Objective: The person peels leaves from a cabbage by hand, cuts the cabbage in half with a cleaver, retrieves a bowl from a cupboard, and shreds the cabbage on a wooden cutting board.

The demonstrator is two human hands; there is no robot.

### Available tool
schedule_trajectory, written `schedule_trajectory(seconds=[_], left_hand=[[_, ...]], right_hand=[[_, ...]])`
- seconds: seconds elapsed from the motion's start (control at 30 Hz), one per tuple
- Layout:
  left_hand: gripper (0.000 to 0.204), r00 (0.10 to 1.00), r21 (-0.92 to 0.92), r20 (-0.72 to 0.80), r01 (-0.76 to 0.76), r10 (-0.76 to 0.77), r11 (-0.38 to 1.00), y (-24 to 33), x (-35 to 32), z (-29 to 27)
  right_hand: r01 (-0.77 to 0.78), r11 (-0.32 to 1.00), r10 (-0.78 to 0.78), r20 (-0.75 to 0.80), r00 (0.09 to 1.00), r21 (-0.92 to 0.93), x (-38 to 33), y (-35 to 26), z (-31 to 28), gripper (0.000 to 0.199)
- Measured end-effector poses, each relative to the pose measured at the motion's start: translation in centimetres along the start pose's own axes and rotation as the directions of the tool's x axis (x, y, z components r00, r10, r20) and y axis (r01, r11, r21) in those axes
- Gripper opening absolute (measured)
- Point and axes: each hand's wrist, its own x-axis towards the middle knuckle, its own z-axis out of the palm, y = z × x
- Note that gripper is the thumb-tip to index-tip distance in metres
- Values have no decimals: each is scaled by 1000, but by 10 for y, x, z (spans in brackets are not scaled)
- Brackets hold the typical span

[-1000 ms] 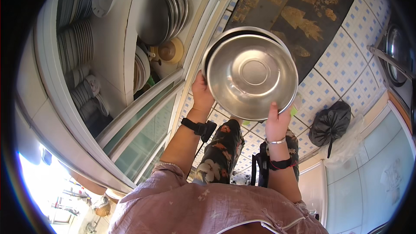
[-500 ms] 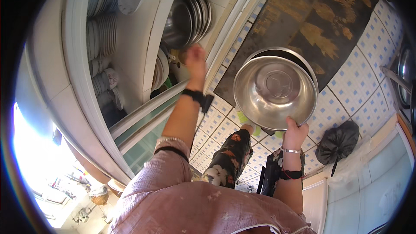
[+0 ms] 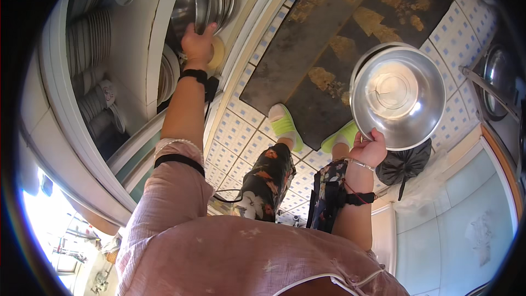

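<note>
Nested steel basins (image 3: 398, 96), rim-held over the floor (image 3: 233, 137) by the right hand (image 3: 371, 149), could be tipped by off-centre weight; stacked bowls (image 3: 201, 0) could be knocked by the left hand (image 3: 197, 47) (grip unclear)

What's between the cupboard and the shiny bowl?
In the head view, a strip of tiled floor, then the dark mat, show between the cupboard and the shiny bowl in your right hand.

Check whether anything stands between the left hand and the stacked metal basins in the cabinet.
Nothing visible does: inside the cabinet, the left hand is at the edge of the stacked metal basins; contact is unclear.
</note>
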Motion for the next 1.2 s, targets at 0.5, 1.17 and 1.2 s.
schedule_trajectory(seconds=[0.5, 1.17, 1.2], left_hand=[[8, 915, 248, -42, -379, 400, 892, 5, -49, -68], [18, 526, -145, 530, -717, 665, 682, 50, -298, -388], [18, 488, -148, 618, -698, 617, 700, 57, -300, -427]], right_hand=[[-43, 998, 47, 120, 992, -39, 10, 13, 0, 17], [-2, 971, 73, 284, 956, -241, -73, -59, -134, 26], [-48, 950, 120, 218, 969, -310, -71, -71, -150, 22]])
